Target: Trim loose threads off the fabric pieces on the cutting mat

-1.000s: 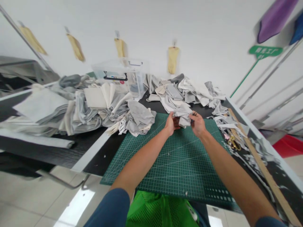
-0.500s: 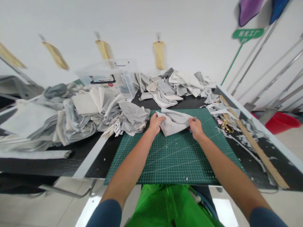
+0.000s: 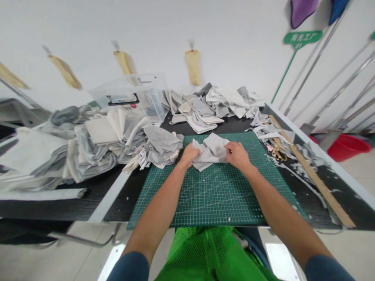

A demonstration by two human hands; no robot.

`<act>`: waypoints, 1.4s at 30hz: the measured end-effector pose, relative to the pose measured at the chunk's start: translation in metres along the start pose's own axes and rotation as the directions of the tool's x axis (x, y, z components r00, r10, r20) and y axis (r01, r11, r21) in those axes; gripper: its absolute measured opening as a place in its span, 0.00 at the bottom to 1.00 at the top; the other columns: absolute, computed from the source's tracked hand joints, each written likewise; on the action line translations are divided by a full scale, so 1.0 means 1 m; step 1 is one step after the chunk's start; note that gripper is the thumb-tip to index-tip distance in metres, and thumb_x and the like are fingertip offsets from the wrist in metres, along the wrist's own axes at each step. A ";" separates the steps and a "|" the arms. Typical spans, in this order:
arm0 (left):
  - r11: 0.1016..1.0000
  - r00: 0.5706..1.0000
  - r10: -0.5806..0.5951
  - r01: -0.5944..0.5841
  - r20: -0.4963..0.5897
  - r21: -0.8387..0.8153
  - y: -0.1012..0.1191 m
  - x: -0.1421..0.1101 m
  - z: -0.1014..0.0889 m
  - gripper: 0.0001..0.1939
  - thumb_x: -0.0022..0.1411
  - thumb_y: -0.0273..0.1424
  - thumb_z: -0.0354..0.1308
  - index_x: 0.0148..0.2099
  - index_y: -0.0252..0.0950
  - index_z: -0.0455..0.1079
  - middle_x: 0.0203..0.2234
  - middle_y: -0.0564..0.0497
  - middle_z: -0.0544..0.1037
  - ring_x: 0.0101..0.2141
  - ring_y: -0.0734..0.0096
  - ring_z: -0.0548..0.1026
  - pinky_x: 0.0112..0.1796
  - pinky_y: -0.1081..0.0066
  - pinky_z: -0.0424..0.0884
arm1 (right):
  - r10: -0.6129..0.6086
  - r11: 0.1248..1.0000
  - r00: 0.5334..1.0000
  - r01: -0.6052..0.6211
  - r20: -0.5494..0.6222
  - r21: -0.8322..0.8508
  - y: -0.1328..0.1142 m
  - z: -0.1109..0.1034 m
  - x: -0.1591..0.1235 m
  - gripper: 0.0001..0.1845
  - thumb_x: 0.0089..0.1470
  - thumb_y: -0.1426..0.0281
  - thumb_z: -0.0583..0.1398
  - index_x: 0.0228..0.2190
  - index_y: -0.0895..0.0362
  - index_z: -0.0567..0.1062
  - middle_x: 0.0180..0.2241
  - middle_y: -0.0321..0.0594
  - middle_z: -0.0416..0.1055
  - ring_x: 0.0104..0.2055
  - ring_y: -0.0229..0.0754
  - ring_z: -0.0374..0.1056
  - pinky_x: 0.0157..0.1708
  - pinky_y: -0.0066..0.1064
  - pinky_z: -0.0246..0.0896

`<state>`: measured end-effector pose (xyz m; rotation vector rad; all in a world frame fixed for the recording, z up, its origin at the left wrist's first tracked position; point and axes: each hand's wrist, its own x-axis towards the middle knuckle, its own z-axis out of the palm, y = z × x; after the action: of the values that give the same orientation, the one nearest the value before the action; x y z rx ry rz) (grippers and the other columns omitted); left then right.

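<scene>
A light grey piece of fabric [image 3: 211,151] is held between my two hands, over the far half of the green cutting mat [image 3: 216,195]. My left hand [image 3: 190,154] pinches its left edge, with the thumb lying on top. At the opposite side, my right hand [image 3: 236,154] is closed on the right edge, its fingers curled and partly hidden. The cloth is creased and folded over in the middle, and a corner hangs toward me.
Heaped grey and cream fabric [image 3: 99,144] covers the left side, before a clear plastic box [image 3: 158,105]. More fabric pieces [image 3: 202,111] lie behind the mat. To the right are gold-handled scissors [image 3: 278,154], scraps [image 3: 304,169] and a long wooden strip [image 3: 313,175].
The right hand has moved slightly left, closer to my left hand. The fabric, stretched wider before, is now more bunched and folded. My view has shifted a little.
</scene>
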<state>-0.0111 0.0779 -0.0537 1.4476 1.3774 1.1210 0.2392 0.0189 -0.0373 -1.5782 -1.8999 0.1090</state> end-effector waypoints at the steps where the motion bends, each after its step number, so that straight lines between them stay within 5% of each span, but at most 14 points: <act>1: 1.000 1.000 0.000 0.000 -0.001 -0.014 0.001 -0.001 0.000 0.14 0.50 0.32 0.62 0.41 0.34 0.74 0.31 0.48 0.81 0.33 0.64 0.77 0.35 0.68 0.74 | -0.020 1.000 0.998 0.019 0.068 0.003 -0.002 0.003 0.000 0.13 0.52 0.76 0.60 0.38 0.50 0.80 0.42 0.43 0.77 0.48 0.50 0.67 0.54 0.43 0.63; 5: 0.999 0.999 0.000 -0.002 -0.050 -0.046 0.005 -0.001 -0.004 0.11 0.55 0.36 0.59 0.36 0.34 0.76 0.28 0.50 0.79 0.31 0.67 0.75 0.32 0.71 0.71 | 0.162 0.985 0.983 -0.156 0.082 -0.075 -0.004 0.011 -0.002 0.03 0.52 0.71 0.64 0.28 0.52 0.79 0.29 0.48 0.74 0.46 0.55 0.69 0.49 0.44 0.65; 10: 1.000 0.998 0.014 -0.014 -0.067 -0.001 0.008 0.000 -0.009 0.06 0.51 0.32 0.63 0.30 0.34 0.74 0.23 0.54 0.75 0.28 0.70 0.71 0.29 0.73 0.66 | 0.317 0.945 0.947 -0.320 -0.050 -0.066 -0.004 0.008 -0.006 0.13 0.54 0.64 0.66 0.22 0.56 0.75 0.26 0.54 0.74 0.42 0.59 0.75 0.48 0.48 0.65; 15: 0.994 0.994 0.105 -0.105 0.009 0.032 0.020 -0.003 -0.003 0.07 0.45 0.28 0.66 0.31 0.34 0.74 0.25 0.56 0.76 0.29 0.71 0.71 0.30 0.74 0.64 | 0.155 0.987 0.987 -0.156 0.031 0.031 -0.016 0.004 -0.006 0.06 0.56 0.68 0.62 0.35 0.52 0.81 0.33 0.48 0.79 0.43 0.55 0.74 0.50 0.46 0.65; 21: 0.981 0.975 0.192 -0.192 0.115 -0.013 0.040 -0.016 0.003 0.09 0.44 0.28 0.66 0.30 0.34 0.73 0.25 0.56 0.75 0.29 0.72 0.70 0.32 0.73 0.63 | -0.106 0.933 0.986 0.144 -0.132 0.329 -0.043 0.011 -0.009 0.23 0.58 0.65 0.63 0.55 0.52 0.75 0.56 0.46 0.74 0.58 0.52 0.66 0.60 0.45 0.61; 24: 0.974 0.962 0.223 -0.227 0.159 0.004 0.045 -0.028 0.002 0.08 0.44 0.28 0.66 0.31 0.34 0.75 0.26 0.55 0.76 0.30 0.71 0.71 0.33 0.73 0.64 | -0.084 0.900 0.990 0.124 -0.112 0.418 -0.055 0.013 -0.012 0.24 0.57 0.62 0.65 0.55 0.51 0.76 0.53 0.46 0.76 0.51 0.51 0.70 0.54 0.44 0.65; 27: 0.977 0.955 0.210 -0.198 0.208 -0.076 0.046 -0.041 0.002 0.10 0.48 0.31 0.66 0.35 0.33 0.78 0.28 0.53 0.79 0.30 0.70 0.72 0.34 0.71 0.66 | -0.034 0.898 0.998 0.055 -0.056 0.436 -0.062 0.013 -0.015 0.15 0.60 0.60 0.61 0.44 0.54 0.81 0.39 0.43 0.80 0.38 0.46 0.71 0.42 0.38 0.66; 31: 0.967 0.944 0.223 -0.184 0.243 -0.174 0.048 -0.054 0.004 0.15 0.55 0.41 0.65 0.38 0.33 0.80 0.30 0.50 0.80 0.30 0.71 0.73 0.33 0.71 0.67 | 0.081 0.838 0.995 -0.041 -0.050 0.545 -0.068 0.010 -0.018 0.17 0.62 0.57 0.59 0.34 0.55 0.81 0.28 0.39 0.77 0.29 0.42 0.68 0.30 0.33 0.61; 42: 0.957 0.957 0.265 -0.245 0.116 -0.158 0.058 -0.065 0.003 0.09 0.53 0.34 0.67 0.36 0.34 0.79 0.27 0.53 0.79 0.28 0.73 0.71 0.31 0.73 0.66 | 0.061 0.747 0.996 0.002 -0.072 0.665 -0.078 -0.007 -0.030 0.17 0.58 0.63 0.61 0.48 0.54 0.71 0.42 0.42 0.76 0.34 0.41 0.68 0.34 0.33 0.64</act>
<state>0.0065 0.0096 -0.0027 1.5978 1.0151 1.2310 0.1783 -0.0312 -0.0087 -1.0859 -1.5098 0.6507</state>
